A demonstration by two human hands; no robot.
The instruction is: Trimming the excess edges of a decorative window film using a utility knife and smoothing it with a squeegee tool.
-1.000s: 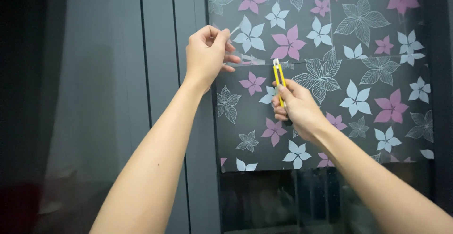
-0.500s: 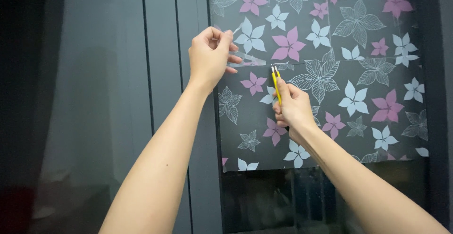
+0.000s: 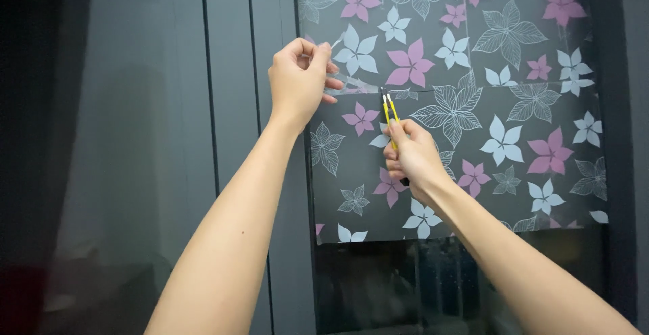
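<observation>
Head view: yellow knife (image 3: 389, 115) now further left

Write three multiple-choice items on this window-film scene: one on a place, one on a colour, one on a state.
1. Where does the left hand pinch the flowered film?
A. At its left edge, beside the grey window frame
B. At its bottom edge
C. At its right edge

2. What colour is the handle of the utility knife in the right hand?
A. Red
B. Yellow
C. Green

3. How does the knife stand?
A. Lying flat on a table
B. Tip down, away from the film
C. Tip up against the film, at a horizontal cut line

Answers: 1 A, the fingers grip the film's left edge next to the frame. 2 B, the handle above the fist is yellow. 3 C, the blade end meets the film at the slit.
</observation>
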